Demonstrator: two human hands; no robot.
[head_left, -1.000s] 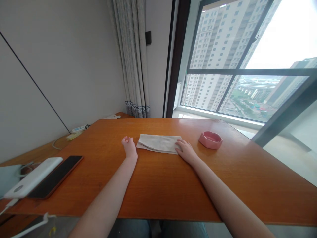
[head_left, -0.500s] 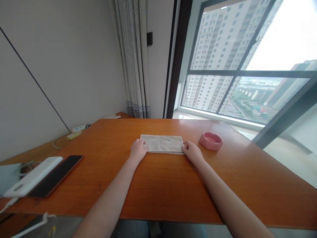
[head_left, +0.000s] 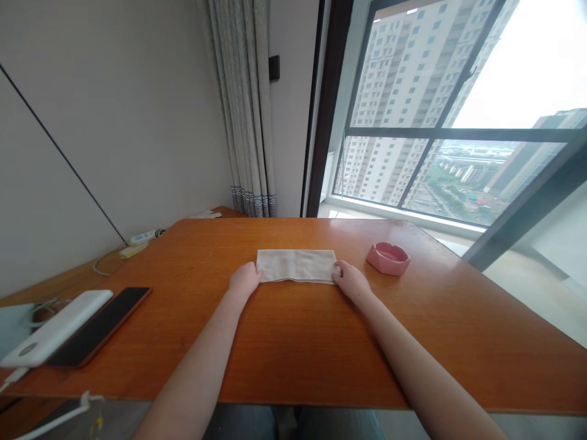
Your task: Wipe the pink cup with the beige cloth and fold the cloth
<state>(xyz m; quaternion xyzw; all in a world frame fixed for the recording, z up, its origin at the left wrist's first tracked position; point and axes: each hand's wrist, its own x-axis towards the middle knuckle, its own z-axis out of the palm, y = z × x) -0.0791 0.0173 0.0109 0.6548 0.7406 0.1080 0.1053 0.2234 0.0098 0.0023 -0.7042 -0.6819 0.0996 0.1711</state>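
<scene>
A pale, off-white cloth (head_left: pixel 296 266), folded into a long flat strip, lies across the middle of the wooden table (head_left: pixel 284 342). My left hand (head_left: pixel 246 279) is closed at the strip's near left corner, its fingertips partly hidden behind the hand. At the opposite end, my right hand (head_left: pixel 351 279) pinches the right edge between thumb and fingers. The near edge of the fabric shows layers and a slight ripple. To the right of my right hand sits a pink, angular ashtray (head_left: pixel 387 259).
On the left lie a black phone (head_left: pixel 101 327) and a white power bank (head_left: pixel 57 327) with a cable plugged in. A power strip (head_left: pixel 143 238) rests near the wall. Beyond the table are a grey curtain (head_left: pixel 247 110) and a large window (head_left: pixel 431 134).
My left hand has slid left, from over the cloth's left part to its corner. The right hand stays at the right edge. The whole view has shifted slightly.
</scene>
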